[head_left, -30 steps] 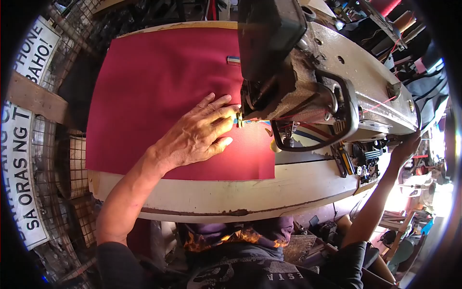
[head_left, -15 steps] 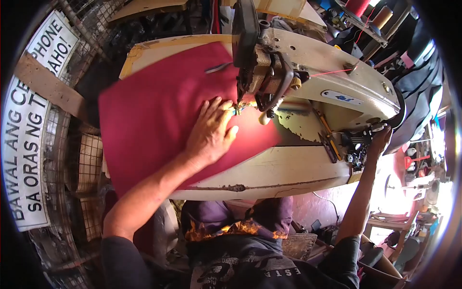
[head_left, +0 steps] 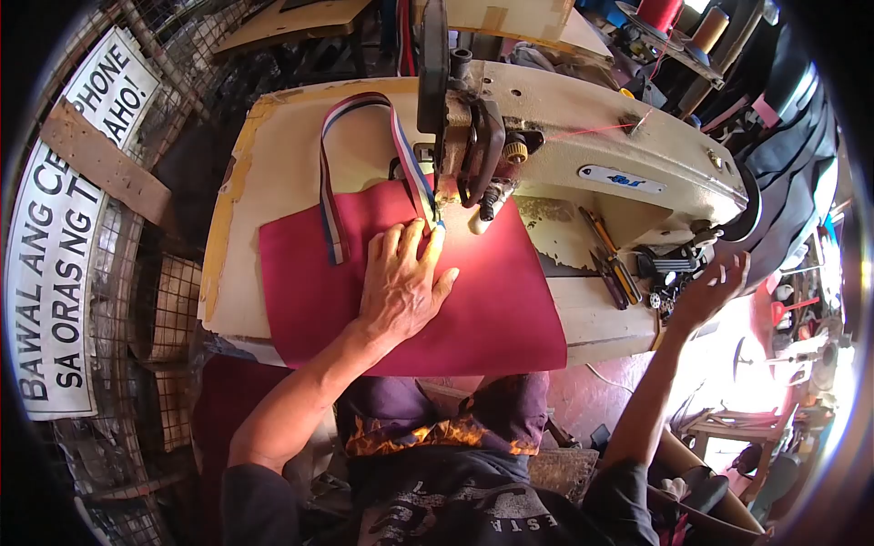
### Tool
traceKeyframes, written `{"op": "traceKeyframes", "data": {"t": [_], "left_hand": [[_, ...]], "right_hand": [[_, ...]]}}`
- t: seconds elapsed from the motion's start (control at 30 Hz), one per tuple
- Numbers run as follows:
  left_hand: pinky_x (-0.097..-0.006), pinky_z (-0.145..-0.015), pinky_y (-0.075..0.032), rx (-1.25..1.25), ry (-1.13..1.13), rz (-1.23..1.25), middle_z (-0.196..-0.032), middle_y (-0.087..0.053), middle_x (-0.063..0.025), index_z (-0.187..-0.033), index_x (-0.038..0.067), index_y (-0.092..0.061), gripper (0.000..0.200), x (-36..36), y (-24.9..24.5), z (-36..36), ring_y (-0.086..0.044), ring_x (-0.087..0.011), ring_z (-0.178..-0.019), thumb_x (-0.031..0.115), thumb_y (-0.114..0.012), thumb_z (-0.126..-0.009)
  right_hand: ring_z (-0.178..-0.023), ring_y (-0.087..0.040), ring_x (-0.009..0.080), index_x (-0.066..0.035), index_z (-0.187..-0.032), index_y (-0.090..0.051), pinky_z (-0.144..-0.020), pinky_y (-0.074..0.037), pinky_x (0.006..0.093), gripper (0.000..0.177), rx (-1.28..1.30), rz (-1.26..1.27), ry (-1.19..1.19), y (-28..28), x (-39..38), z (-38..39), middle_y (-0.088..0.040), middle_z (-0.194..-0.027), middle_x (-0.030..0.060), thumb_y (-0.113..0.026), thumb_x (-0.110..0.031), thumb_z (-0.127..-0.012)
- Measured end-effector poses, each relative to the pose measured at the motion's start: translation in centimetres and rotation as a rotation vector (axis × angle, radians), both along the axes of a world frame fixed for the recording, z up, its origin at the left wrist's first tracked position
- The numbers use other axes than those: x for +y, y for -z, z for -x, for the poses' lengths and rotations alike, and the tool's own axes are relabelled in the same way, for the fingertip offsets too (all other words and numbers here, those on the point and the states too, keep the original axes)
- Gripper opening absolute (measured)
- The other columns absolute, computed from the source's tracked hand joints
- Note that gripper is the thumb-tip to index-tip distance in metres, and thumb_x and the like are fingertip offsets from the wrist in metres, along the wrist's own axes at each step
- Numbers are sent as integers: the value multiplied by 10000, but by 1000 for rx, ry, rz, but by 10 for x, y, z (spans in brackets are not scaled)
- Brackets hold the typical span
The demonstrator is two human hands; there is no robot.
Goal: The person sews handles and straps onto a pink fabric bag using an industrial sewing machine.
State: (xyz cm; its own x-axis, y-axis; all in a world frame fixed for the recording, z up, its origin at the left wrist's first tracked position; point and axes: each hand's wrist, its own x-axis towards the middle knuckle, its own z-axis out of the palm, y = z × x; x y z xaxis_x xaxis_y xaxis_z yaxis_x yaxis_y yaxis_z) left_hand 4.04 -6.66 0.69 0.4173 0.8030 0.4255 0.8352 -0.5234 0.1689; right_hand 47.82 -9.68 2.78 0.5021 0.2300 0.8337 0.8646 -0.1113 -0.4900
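resting on maroon fabric [head_left: 487, 309], left hand [head_left: 403, 287]

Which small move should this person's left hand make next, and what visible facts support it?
I would probably slide the fingertips of the left hand back slightly, without lifting off the red sheet: they lie right beside the presser foot of the sewing machine, where the striped strap also runs, which looks uncomfortably close.

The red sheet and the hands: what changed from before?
The red sheet has turned and slid over the near edge of the table; the loop of the striped strap now shows. The right hand seems to have let go of the wheel. The left hand still presses the sheet.
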Motion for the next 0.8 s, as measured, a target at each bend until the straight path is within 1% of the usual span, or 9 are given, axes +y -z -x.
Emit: {"op": "traceKeyframes", "data": {"t": [0.07, 0.1, 0.13, 0.17, 0.23, 0.43, 0.67, 0.77, 0.8], "left_hand": [[-488, -1036, -396, -5, 71, 13, -1297, -534, -162, -1364, 44, -558, 608, 6, -1, 8, -498, -343, -1190, 324, -751, -859], [-490, -1055, -391, -7, 105, 20, -1302, -530, -165, -1368, 47, -557, 608, 9, -2, 14, -495, -346, -1204, 316, -751, -858], [-505, -1089, -382, -7, 141, 25, -1325, -525, -177, -1372, 54, -557, 604, 13, -2, 20, -487, -360, -1235, 303, -753, -858], [-509, -1096, -379, -3, 186, 41, -1333, -523, -180, -1372, 55, -557, 601, 18, -2, 27, -485, -365, -1242, 300, -752, -860], [-517, -1109, -374, 3, 276, 76, -1349, -518, -185, -1372, 55, -557, 594, 27, -4, 38, -482, -376, -1256, 295, -749, -864], [-512, -1111, -374, 8, 304, 83, -1370, -507, -183, -1376, 55, -556, 590, 33, -5, 44, -472, -383, -1276, 312, -737, -877], [-480, -1071, -390, -206, 207, 156, -1263, -564, -167, -1321, 3, -481, 562, 32, -3, 36, -512, -356, -1212, 179, -729, -849], [-476, -1056, -404, -297, 190, 187, -1244, -572, -163, -1291, 4, -510, 534, 34, 0, 38, -517, -347, -1212, 172, -734, -836], [-475, -1050, -411, -227, 227, 177, -1253, -574, -159, -1292, 4, -530, 527, 36, -2, 40, -523, -346, -1208, 164, -737, -835]], "right_hand": [[-1163, -615, 217, -19, -1417, -512, -966, -529, 360, 480, -82, 310, -342, 18, -18, 72, -573, -1402, 147, -609, 56, -952], [-1095, -656, 305, -39, -1316, -600, -935, -545, 409, 474, 216, 415, -639, 9, -21, 135, -641, -1225, 132, -706, 64, -866], [-1143, -654, 298, -39, -1189, -673, -953, -555, 424, 362, -238, 578, -807, -9, -18, 164, -649, -1268, 148, -705, 74, -847], [-1178, -630, 342, -36, -1175, -674, -1008, -527, 443, 348, -222, 608, -1067, 2, -11, 186, -653, -1230, 155, -730, 21, -836], [-1140, -627, 356, -40, -1175, -670, -991, -509, 458, 310, -306, 618, -1203, 9, 7, 227, -656, -1186, 155, -722, -58, -870], [-1003, -620, 364, -27, -1174, -657, -869, -490, 472, 294, -362, 704, -1159, 19, 55, 259, -650, -1143, 161, -680, -130, -900], [-1042, -634, 320, 7, -1186, -661, -903, -508, 459, 364, -468, 718, -1128, 23, 56, 257, -652, -1170, 132, -703, -108, -843], [-1054, -634, 322, 9, -1185, -659, -914, -506, 462, 356, -475, 727, -1137, 22, 58, 257, -648, -1176, 131, -697, -101, -848], [-1057, -634, 324, 10, -1184, -659, -918, -506, 464, 353, -473, 738, -1137, 22, 58, 257, -647, -1178, 131, -695, -99, -850]]}}
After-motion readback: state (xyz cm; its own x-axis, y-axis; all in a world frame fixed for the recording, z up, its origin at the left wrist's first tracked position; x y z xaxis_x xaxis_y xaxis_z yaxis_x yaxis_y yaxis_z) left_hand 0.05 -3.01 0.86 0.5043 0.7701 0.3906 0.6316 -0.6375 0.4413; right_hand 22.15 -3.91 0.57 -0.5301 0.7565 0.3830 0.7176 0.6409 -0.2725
